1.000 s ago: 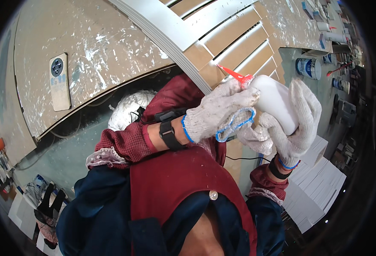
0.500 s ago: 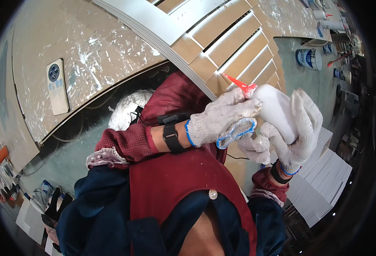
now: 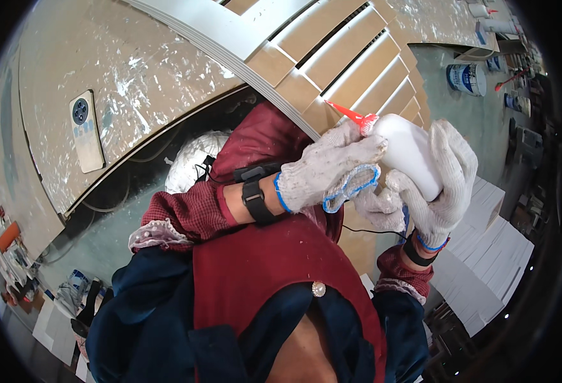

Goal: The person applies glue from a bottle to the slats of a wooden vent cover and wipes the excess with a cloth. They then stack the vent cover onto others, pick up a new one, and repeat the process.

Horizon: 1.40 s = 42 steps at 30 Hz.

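Observation:
A white plastic squeeze bottle (image 3: 410, 153) with a red pointed nozzle (image 3: 351, 115) is tilted, its tip toward the upper left, over the tan panels. My right hand (image 3: 450, 175), in a white knit glove, is closed round the bottle's body. My left hand (image 3: 322, 166), gloved likewise, is closed at the bottle's neck, just below the nozzle; its fingertips are partly hidden. Beneath my left hand hangs a blue-rimmed knit cuff (image 3: 352, 187), which looks like a loose glove. The tan panels (image 3: 344, 57) have white edges and lie in staggered rows just beyond the nozzle.
A paint-spattered table (image 3: 134, 64) at the left bears a phone (image 3: 87, 131). White panels (image 3: 223, 29) are stacked beside the tan ones. Paint buckets (image 3: 467, 79) stand on the floor at the far right. White boards (image 3: 479, 255) are piled at my right.
Both hands and the bottle have shifted slightly to the left in the picture, with the nozzle tip a little higher. The grip on the bottle looks the same.

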Motion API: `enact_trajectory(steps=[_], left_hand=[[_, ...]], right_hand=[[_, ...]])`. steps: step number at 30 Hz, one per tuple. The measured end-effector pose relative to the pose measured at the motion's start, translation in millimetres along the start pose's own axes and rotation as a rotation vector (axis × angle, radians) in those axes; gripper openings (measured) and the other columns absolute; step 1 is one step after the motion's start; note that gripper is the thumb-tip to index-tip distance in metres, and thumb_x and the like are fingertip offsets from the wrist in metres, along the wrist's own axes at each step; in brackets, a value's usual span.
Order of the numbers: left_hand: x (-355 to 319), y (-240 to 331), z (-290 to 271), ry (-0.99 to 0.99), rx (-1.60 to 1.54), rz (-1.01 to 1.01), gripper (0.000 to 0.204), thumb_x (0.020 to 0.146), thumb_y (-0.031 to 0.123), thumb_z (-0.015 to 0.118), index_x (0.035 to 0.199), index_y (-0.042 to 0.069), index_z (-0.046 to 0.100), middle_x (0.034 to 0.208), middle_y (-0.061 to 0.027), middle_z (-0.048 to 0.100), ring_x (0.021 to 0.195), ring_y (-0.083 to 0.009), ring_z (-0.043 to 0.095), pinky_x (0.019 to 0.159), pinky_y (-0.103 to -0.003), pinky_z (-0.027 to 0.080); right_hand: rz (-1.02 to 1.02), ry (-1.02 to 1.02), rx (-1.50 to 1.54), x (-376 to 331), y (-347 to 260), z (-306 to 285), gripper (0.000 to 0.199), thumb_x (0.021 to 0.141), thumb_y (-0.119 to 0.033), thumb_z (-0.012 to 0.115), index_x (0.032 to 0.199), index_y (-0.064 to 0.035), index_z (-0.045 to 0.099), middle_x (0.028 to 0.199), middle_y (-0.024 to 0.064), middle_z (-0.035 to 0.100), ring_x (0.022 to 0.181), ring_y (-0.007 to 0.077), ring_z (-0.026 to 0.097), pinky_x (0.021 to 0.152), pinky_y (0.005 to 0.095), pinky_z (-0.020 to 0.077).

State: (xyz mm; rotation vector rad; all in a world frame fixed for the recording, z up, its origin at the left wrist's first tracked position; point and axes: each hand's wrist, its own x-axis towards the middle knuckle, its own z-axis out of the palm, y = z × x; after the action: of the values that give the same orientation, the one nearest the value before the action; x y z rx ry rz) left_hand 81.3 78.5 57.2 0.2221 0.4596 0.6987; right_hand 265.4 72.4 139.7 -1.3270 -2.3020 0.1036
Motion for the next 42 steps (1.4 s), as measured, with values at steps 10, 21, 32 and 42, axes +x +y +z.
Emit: enact_trajectory(steps=[10, 21, 32, 42], left_hand=[[4.2, -8.0, -4.0, 0.026, 0.144, -0.057, 0.035, 0.093, 0.026, 0.063, 0.12, 0.005, 0.057, 0.092, 0.0029, 0.056, 0.079, -0.0021, 0.051, 0.065, -0.021, 0.045], [14.2, -31.1, -5.6, -0.074, 0.185, -0.082, 0.031, 0.094, 0.028, 0.062, 0.114, 0.006, 0.057, 0.085, 0.0039, 0.056, 0.072, -0.0024, 0.052, 0.061, -0.019, 0.043], [14.7, -36.0, -3.0, -0.028, 0.086, -0.096, 0.032, 0.094, 0.026, 0.062, 0.116, 0.003, 0.059, 0.094, 0.0006, 0.059, 0.083, -0.0045, 0.055, 0.07, -0.021, 0.047], [19.7, -53.1, -25.7, -0.071, 0.352, 0.077, 0.035, 0.088, 0.015, 0.064, 0.123, 0.008, 0.058, 0.101, -0.0067, 0.06, 0.087, -0.0174, 0.059, 0.073, -0.029, 0.049]], right_hand=[[-0.024, -0.1, 0.002, -6.3, -2.2, -14.2, 0.074, 0.064, -0.022, 0.085, 0.128, -0.0002, 0.056, 0.126, 0.0207, 0.057, 0.117, 0.0354, 0.053, 0.1, 0.0451, 0.0425], [0.042, -0.101, -0.004, -32.6, -1.0, -27.5, 0.074, 0.063, -0.017, 0.086, 0.128, 0.0005, 0.056, 0.128, 0.0213, 0.054, 0.118, 0.035, 0.053, 0.094, 0.0425, 0.0485], [0.069, -0.007, 0.034, -46.0, 10.1, -10.1, 0.071, 0.059, -0.022, 0.086, 0.123, -0.0029, 0.062, 0.123, 0.0168, 0.058, 0.112, 0.0344, 0.056, 0.093, 0.0429, 0.0458], [0.009, -0.034, 0.102, -49.2, 17.0, -8.8, 0.072, 0.065, -0.02, 0.084, 0.128, -0.0005, 0.056, 0.129, 0.0205, 0.055, 0.118, 0.0344, 0.054, 0.097, 0.0424, 0.0452]])
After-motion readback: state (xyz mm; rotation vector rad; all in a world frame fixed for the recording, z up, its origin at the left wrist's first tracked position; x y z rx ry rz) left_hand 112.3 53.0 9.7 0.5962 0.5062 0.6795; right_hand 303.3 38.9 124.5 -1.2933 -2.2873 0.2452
